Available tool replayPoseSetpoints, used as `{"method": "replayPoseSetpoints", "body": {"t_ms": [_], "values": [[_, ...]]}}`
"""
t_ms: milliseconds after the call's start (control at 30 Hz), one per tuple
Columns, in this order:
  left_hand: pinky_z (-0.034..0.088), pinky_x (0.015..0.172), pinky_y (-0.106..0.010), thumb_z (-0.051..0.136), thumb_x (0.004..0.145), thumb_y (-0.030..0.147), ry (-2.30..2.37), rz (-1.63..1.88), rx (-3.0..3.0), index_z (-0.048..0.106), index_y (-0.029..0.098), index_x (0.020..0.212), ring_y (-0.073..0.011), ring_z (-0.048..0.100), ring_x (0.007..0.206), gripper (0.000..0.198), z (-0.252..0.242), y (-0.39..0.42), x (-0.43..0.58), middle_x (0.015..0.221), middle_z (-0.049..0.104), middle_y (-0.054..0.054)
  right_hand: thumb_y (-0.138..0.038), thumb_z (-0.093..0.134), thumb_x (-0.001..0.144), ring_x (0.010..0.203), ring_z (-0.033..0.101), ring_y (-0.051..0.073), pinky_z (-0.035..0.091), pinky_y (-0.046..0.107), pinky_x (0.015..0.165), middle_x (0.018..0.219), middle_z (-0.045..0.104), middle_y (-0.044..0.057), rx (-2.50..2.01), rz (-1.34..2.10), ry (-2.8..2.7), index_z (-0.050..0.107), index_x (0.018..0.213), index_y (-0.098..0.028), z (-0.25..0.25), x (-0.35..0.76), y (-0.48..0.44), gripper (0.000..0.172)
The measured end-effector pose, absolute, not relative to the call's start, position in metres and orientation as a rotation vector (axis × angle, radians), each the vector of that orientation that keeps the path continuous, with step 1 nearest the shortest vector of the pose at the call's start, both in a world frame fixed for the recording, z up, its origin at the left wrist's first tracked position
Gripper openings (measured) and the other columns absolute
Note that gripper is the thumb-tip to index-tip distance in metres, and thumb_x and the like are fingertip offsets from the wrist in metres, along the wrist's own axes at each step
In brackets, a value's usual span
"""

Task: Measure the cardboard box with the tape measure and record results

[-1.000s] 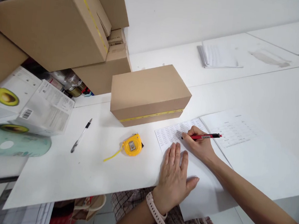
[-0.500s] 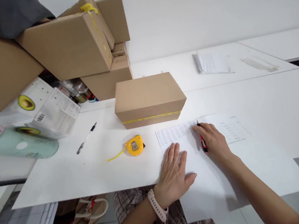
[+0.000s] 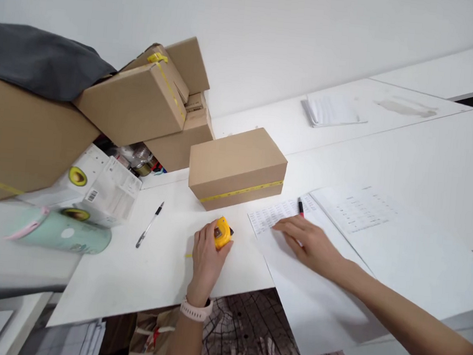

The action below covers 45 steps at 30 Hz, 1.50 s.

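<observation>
My left hand (image 3: 208, 258), a pale watch band at its wrist, is closed around a yellow tape measure (image 3: 224, 233) on the white table. A short bit of its yellow blade shows left of the hand. My right hand (image 3: 307, 242) lies with fingers stretched over the printed sheet (image 3: 266, 216), near its lines of text. Just past those fingers, a slim red-and-black tool (image 3: 301, 206) rests on the paper, its lower part hidden by the hand. A closed cardboard box (image 3: 239, 169) with yellow tape stands beyond both hands.
A black-capped clear pen (image 3: 149, 225) lies to the left. Behind it are an avocado-printed carton (image 3: 111, 188), a mint-green bottle (image 3: 70, 233) and stacked cardboard boxes (image 3: 135, 105). A stack of papers (image 3: 335, 110) sits at the back; another printed sheet (image 3: 366, 211) is at right.
My left hand has left the paper, moved left and taken hold of the tape measure. My right hand has let go of the red-and-black tool and shifted slightly left. The view has tilted.
</observation>
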<state>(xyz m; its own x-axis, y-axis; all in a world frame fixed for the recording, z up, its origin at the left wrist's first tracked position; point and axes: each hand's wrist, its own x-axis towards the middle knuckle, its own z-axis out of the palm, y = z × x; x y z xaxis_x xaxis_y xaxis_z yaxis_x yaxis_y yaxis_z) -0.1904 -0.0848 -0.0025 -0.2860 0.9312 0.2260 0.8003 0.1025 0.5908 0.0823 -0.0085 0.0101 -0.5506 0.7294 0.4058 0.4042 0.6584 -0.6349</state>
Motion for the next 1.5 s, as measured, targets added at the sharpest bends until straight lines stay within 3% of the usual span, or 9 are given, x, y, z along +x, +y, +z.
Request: {"method": "replayPoseSetpoints", "body": {"t_ms": [100, 200, 333, 433, 533, 700, 900, 1167, 1500], "values": [[0.054, 0.095, -0.045, 0.073, 0.082, 0.031, 1.943, 1.003, 1.686, 0.059, 0.023, 0.123, -0.0277, 0.066, 0.107, 0.044, 0.012, -0.092, -0.179, 0.116, 0.07, -0.009, -0.039, 0.048, 0.1, 0.113, 0.067, 0.027, 0.054, 0.047, 0.096, 0.125, 0.071, 0.012, -0.873, 1.19, -1.986, 0.067, 0.126, -0.024, 0.009, 0.054, -0.02, 0.035], [0.053, 0.095, -0.037, 0.076, 0.082, 0.037, 1.55, 1.109, 1.49, 0.057, 0.023, 0.124, -0.0245, 0.065, 0.109, 0.048, 0.03, -0.099, -0.165, 0.12, 0.067, -0.009, -0.057, 0.055, 0.095, 0.115, 0.066, 0.027, 0.052, 0.048, 0.1, 0.129, 0.069, 0.012, -0.852, 1.687, -1.647, 0.064, 0.132, -0.024, 0.014, 0.038, -0.02, 0.051], [0.049, 0.097, -0.037, 0.081, 0.078, 0.036, 1.378, 1.144, 1.358, 0.056, 0.024, 0.124, -0.0249, 0.063, 0.111, 0.054, 0.048, -0.097, -0.159, 0.121, 0.066, -0.009, -0.062, 0.07, 0.083, 0.094, 0.066, 0.02, 0.051, 0.041, 0.092, 0.1, 0.073, 0.007, -0.836, 1.953, -1.371, 0.073, 0.102, -0.021, 0.037, 0.035, -0.01, 0.045], [0.05, 0.093, -0.035, 0.082, 0.077, 0.035, 1.294, 1.221, 1.307, 0.056, 0.024, 0.124, -0.0231, 0.065, 0.106, 0.055, 0.061, -0.086, -0.165, 0.118, 0.066, -0.008, -0.054, 0.085, 0.07, 0.073, 0.056, 0.013, 0.047, 0.032, 0.074, 0.08, 0.065, 0.001, -0.878, 1.949, -1.311, 0.068, 0.079, -0.019, 0.058, 0.04, 0.003, 0.04], [0.052, 0.083, -0.031, 0.084, 0.073, 0.035, 1.272, 1.347, 1.276, 0.059, 0.023, 0.122, -0.0203, 0.067, 0.096, 0.056, 0.079, -0.07, -0.184, 0.112, 0.069, -0.007, -0.052, 0.087, 0.068, 0.059, 0.044, 0.01, 0.039, 0.029, 0.06, 0.065, 0.054, -0.003, -0.895, 1.861, -1.24, 0.064, 0.072, -0.02, 0.079, 0.05, 0.03, 0.04], [0.049, 0.065, -0.021, 0.091, 0.059, 0.036, 1.361, 1.717, 1.133, 0.065, 0.02, 0.107, -0.0131, 0.064, 0.075, 0.057, 0.113, -0.022, -0.244, 0.088, 0.069, 0.0, -0.038, 0.087, 0.07, 0.059, 0.041, 0.01, 0.035, 0.024, 0.051, 0.066, 0.051, -0.001, -0.85, 1.682, -1.076, 0.061, 0.071, -0.018, 0.11, 0.074, 0.108, 0.033], [0.053, 0.063, -0.024, 0.088, 0.062, 0.045, 1.383, 1.814, 0.951, 0.062, 0.019, 0.093, -0.0156, 0.068, 0.073, 0.049, 0.123, 0.039, -0.306, 0.086, 0.072, -0.002, -0.027, 0.064, 0.089, 0.064, 0.048, 0.011, 0.041, 0.023, 0.056, 0.071, 0.053, 0.001, -1.105, 1.499, -1.243, 0.057, 0.072, -0.018, 0.109, 0.066, 0.181, 0.021], [0.061, 0.079, -0.039, 0.087, 0.067, 0.045, 1.293, 1.775, 0.786, 0.06, 0.018, 0.097, -0.0241, 0.076, 0.075, 0.048, 0.101, 0.058, -0.314, 0.084, 0.076, -0.007, -0.041, 0.072, 0.081, 0.077, 0.055, 0.017, 0.042, 0.028, 0.063, 0.081, 0.063, 0.002, -1.323, 1.186, -1.373, 0.056, 0.076, -0.021, 0.08, 0.029, 0.194, 0.026], [0.063, 0.077, -0.039, 0.083, 0.074, 0.044, 1.306, 1.843, 0.614, 0.056, 0.021, 0.103, -0.0237, 0.077, 0.069, 0.046, 0.093, 0.071, -0.308, 0.082, 0.075, -0.003, -0.052, 0.068, 0.081, 0.075, 0.057, 0.019, 0.041, 0.029, 0.061, 0.084, 0.066, 0.005, -1.412, 1.127, -1.425, 0.061, 0.076, -0.02, 0.076, 0.028, 0.193, 0.034]]}}
